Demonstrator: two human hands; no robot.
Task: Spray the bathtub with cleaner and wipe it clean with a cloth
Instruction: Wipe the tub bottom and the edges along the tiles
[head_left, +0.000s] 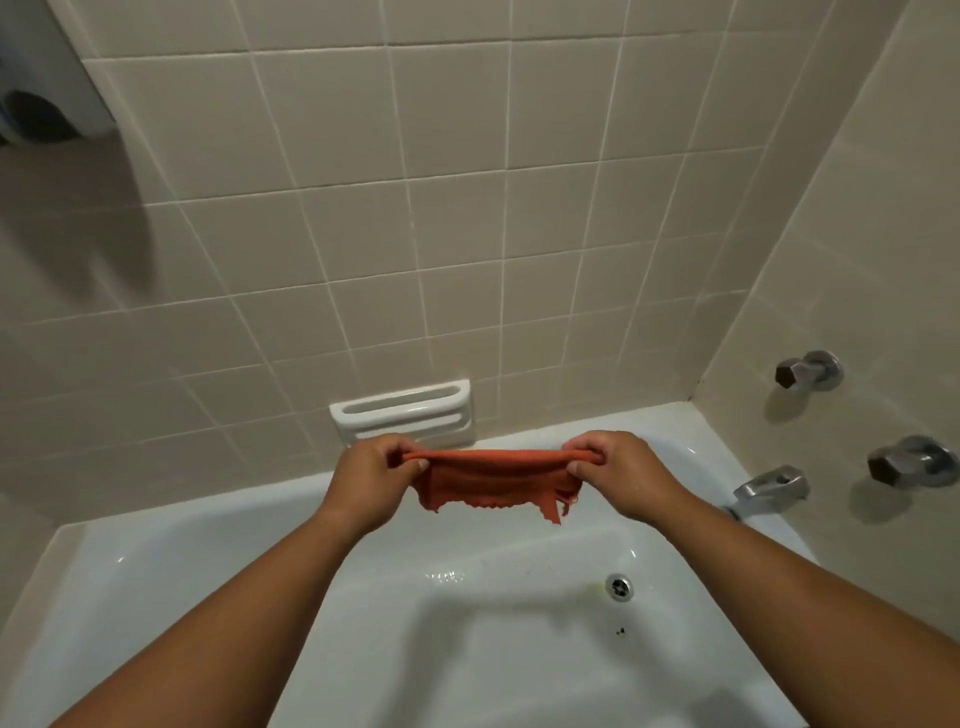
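Beige tiled walls (467, 208) enclose the white bathtub (208, 597). The orange cloth (493, 475) is held in the air above and beyond the drain (619, 587), stretched between the left hand (371, 470) and the right hand (618, 467), each pinching one top corner with curled fingers and thumb; no cleaner bottle is in view. Risk: more tension may tear the frayed lower edge, and a careless wipe could smear the dark specks (621, 631) just in front of the drain or push them into it.
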